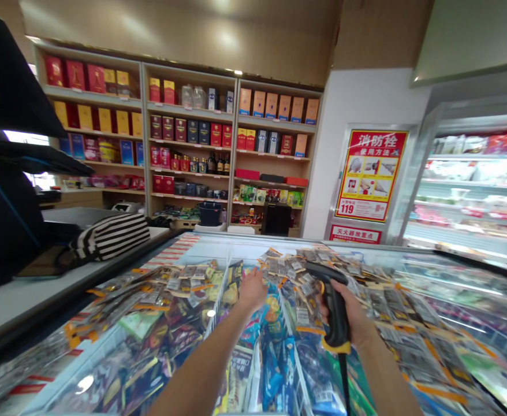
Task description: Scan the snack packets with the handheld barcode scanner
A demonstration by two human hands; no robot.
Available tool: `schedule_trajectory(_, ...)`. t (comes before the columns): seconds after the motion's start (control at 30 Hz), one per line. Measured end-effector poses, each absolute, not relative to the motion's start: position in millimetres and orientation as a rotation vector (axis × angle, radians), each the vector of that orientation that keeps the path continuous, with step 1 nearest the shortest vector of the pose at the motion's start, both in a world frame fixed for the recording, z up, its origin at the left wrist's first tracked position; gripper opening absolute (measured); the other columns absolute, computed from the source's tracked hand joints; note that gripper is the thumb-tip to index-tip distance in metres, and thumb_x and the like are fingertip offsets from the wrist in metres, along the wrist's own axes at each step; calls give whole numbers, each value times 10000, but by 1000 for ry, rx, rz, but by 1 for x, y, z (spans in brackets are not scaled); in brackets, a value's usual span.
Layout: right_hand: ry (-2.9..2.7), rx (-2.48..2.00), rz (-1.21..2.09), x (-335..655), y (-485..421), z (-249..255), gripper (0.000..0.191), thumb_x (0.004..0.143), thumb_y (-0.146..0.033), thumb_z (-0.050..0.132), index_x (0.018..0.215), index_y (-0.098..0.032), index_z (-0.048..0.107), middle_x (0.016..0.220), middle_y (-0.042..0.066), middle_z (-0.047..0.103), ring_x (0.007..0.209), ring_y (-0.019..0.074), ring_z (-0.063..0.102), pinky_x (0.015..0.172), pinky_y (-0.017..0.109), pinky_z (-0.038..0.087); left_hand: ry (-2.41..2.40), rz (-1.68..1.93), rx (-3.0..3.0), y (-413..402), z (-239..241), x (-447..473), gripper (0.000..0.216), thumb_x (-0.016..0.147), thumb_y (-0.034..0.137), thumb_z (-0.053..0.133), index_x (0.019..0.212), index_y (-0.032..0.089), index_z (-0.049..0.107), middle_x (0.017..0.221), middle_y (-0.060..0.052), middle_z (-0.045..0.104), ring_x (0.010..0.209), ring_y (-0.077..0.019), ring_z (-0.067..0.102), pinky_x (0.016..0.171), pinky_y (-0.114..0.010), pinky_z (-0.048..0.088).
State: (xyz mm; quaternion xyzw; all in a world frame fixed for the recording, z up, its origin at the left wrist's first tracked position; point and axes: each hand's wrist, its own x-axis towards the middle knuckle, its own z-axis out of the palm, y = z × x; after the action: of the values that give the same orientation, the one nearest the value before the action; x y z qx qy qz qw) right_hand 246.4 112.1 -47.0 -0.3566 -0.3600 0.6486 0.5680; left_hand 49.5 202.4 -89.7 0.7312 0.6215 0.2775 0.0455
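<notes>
My right hand (353, 312) is wrapped round the handle of a black and yellow barcode scanner (336, 315), its head pointing up and left and its cable hanging down. My left hand (253, 287) reaches forward over the glass top of a chest freezer, fingers stretched out and slightly blurred. Its fingertips are close to small clear-and-orange snack packets (282, 264) spread on the glass; whether they touch is unclear. More packets (409, 312) lie in rows to the right, and others (149, 292) to the left.
Under the freezer glass, colourful frozen packs (275, 358) sit between white wire dividers. A striped pouch (112, 236) rests on the counter at left, beside a dark monitor (6, 156). Shelves of boxed bottles (193, 130) stand behind; a lit display fridge (474, 190) is at right.
</notes>
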Motion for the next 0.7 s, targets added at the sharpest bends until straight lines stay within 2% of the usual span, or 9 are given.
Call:
schedule_trajectory(0.1,-818,-848,1517,243,112,-46,246,683,-376,457,802,-166,509,507,-13,564,358,79,469,329,192,379,1842,700,2302,210,-92,58,479,696,300,386,1164,201,352,1278,-62,312,1152,-224,275,897,-385,257)
schedule_trajectory(0.23,-808,-872,1514,240,111,-43,249,682,-376,453,803,-164,506,511,-12,566,352,86,469,318,200,378,1808,569,2391,211,-97,58,486,712,402,335,1152,197,367,1279,-82,307,1169,-252,232,900,-505,162)
schedule_trajectory(0.43,-810,-860,1545,242,111,-45,257,674,-390,457,757,-153,512,499,-6,553,360,85,467,327,199,380,1824,502,2524,186,-94,46,453,724,430,296,1099,217,435,1231,-76,384,1160,-237,254,911,-516,89)
schedule_trajectory(0.53,-824,-844,1553,243,110,-45,245,678,-388,451,712,-153,511,487,-7,543,362,85,466,332,201,380,1892,461,2539,174,-82,40,372,705,406,353,900,185,578,1034,-117,549,1082,-268,365,916,-507,50)
schedule_trajectory(0.63,-828,-828,1551,241,109,-44,234,680,-378,452,733,-159,514,508,-8,554,370,84,469,345,205,388,1988,446,2494,168,-68,32,283,683,336,411,674,146,621,765,-134,626,910,-273,502,917,-493,11)
schedule_trajectory(0.7,-828,-827,1555,238,108,-45,237,679,-378,456,757,-163,517,519,-8,561,377,83,473,351,203,391,2058,495,2434,169,-61,25,248,689,281,404,685,143,610,746,-126,626,861,-257,528,917,-485,16)
